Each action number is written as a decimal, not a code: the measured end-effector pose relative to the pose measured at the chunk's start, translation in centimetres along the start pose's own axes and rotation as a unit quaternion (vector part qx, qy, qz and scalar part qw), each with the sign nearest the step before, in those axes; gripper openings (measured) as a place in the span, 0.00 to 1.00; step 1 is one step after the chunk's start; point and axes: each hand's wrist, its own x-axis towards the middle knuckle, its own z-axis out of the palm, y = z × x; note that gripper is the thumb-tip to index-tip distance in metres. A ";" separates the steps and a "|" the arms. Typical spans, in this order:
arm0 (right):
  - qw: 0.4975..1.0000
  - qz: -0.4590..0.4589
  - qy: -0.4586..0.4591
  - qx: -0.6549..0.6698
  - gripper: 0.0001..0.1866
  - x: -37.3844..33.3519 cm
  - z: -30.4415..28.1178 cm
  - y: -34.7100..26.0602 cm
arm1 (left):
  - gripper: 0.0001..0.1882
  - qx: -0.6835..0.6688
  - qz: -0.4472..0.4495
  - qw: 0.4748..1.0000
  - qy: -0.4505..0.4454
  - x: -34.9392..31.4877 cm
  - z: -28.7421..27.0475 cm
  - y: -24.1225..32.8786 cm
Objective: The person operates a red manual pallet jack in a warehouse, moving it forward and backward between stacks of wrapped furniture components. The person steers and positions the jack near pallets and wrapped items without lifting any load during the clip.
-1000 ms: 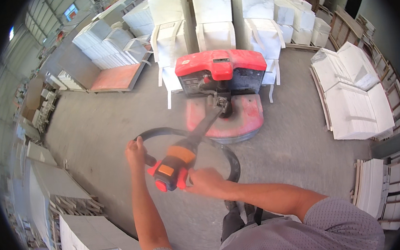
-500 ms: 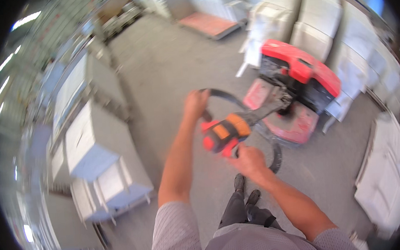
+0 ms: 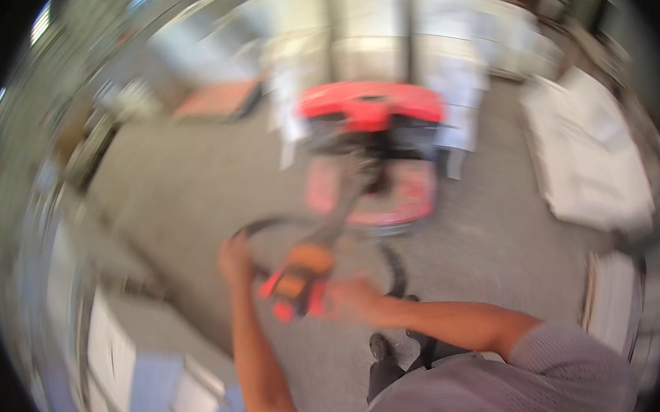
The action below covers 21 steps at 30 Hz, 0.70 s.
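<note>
Ahead of me stands a red and black electric pallet truck (image 3: pixel 372 106), its tiller arm slanting back toward me. At the arm's near end is the orange, red and black control handle (image 3: pixel 298 277), with a black curved guard (image 3: pixel 395 270) looping around both sides. My left hand (image 3: pixel 235 261) is closed at the handle's left grip. On its right grip, my right hand (image 3: pixel 353 299) is closed too, smeared by motion. The truck's forks are hidden behind its body, where tall white wrapped stacks (image 3: pixel 366 29) rise.
White stacked slabs or panels (image 3: pixel 589 151) stand to the right, with another stack (image 3: pixel 613 300) nearer. White and grey boxes (image 3: pixel 136 353) line the left. An orange-red platform (image 3: pixel 217 100) lies at the back left. Grey concrete floor (image 3: pixel 164 172) runs between them.
My view has turned right, so the surroundings have shifted left. The handle and both hands now sit lower and further left, swung leftward relative to the truck's body. Both hands keep their grips.
</note>
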 end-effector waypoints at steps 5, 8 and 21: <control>0.996 0.060 0.015 0.058 0.26 -1.3 0.9 -3.8 | 0.27 -0.333 -0.234 0.913 0.026 -2.3 -4.5 -1.1; 0.996 0.045 0.012 0.081 0.24 -1.8 0.3 -5.2 | 0.30 -0.335 -0.247 0.909 0.002 -2.3 -8.3 -1.0; 0.992 -0.012 0.045 0.117 0.22 -5.5 -6.7 -8.3 | 0.30 -0.325 -0.302 0.896 -0.007 -0.5 -17.6 0.1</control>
